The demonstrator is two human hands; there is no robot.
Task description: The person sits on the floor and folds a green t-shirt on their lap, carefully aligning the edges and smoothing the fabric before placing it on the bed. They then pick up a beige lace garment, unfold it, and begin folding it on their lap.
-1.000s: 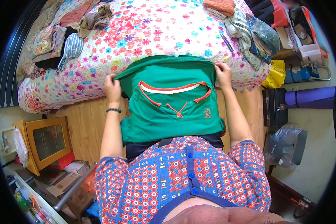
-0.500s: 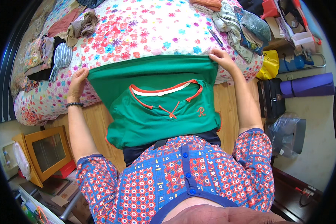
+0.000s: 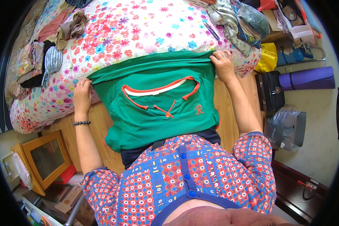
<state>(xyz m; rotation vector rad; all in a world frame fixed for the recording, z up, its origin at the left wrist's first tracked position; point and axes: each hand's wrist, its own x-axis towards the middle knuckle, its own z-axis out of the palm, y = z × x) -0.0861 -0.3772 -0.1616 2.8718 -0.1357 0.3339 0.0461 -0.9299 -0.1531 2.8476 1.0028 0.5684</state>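
A creased green shirt [image 3: 154, 122], its orange-trimmed neck slack, spreads before the flowered bed [image 3: 126, 32]; left hand [image 3: 82, 95] and right hand [image 3: 223, 64] pinch its far corners. Its underside is hidden; the bed is cut off.

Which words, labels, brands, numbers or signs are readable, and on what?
Green fabric shirt with orange neck trim: one orange embroidered chest letter, legible; I won't transcribe it.
Dark grey flat panel with clear plastic: pale lettering, too small to read surely.
Any other print: too small or blurred.

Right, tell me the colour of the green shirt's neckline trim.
The neckline trim is orange-red; the head view shows it best.
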